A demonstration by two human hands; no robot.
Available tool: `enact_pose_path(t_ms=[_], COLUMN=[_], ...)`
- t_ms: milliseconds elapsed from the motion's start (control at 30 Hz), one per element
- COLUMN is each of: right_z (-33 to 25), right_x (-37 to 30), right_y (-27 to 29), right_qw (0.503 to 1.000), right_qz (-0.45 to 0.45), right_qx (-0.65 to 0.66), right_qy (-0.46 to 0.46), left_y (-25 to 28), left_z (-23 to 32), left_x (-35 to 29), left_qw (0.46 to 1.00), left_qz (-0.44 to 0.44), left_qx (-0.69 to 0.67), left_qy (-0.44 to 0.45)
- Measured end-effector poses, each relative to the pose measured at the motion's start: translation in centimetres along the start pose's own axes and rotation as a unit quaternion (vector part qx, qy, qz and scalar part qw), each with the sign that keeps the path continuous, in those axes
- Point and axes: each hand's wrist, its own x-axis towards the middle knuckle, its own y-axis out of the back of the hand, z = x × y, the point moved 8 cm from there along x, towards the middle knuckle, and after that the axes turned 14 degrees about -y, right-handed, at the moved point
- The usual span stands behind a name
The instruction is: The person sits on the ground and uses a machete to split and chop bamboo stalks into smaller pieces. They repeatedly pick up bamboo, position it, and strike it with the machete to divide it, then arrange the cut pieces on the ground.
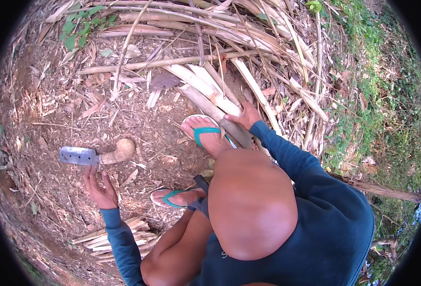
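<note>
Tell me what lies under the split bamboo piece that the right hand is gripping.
The bamboo piece rests on bare dirt strewn with dry leaves. Its near end lies beside a foot in a teal sandal. The right hand covers part of it, so the ground there is hidden.

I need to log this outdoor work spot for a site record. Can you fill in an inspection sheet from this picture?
Surface: bare brown ground strewn with dry leaves and chips.
Job's things: cleaver-like knife with a flat metal blade and wooden handle, lying on the ground; split bamboo piece under the foot in the sandal.
Clutter: pile of dry bamboo stalks beyond; bundle of split strips near the left elbow.
Hands: left hand open, fingertips just below the knife blade, contact unclear; right hand resting on the split bamboo piece.
Cables: nothing seen.
Surroundings: green weeds on the right.
</note>
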Motion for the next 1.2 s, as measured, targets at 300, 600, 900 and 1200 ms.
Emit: enact_pose_path(t_ms=[300,600,900,1200], right_z=[0.7,-0.6,0.5,7.7], right_x=[1.4,1.2,2.5,2.5], right_y=[-0.6,0.6,2.5,6.7], right_qw=[0.996,0.982,0.944,0.916], right_qz=[-0.077,-0.177,-0.289,-0.375], right_qx=[0.037,0.061,0.157,0.128], right_qy=[0.028,0.006,0.012,-0.059], left_y=[-22.2,-35.6,-36.3,-38.0], left_z=[11.9,19.2,20.7,29.5], left_x=[4.6,5.6,5.9,0.7], left_qw=[0.825,0.761,0.78,0.522], left_qz=[-0.298,-0.084,-0.043,-0.197], left_qx=[-0.456,-0.53,-0.511,-0.728], left_qy=[0.15,0.365,0.357,0.398])
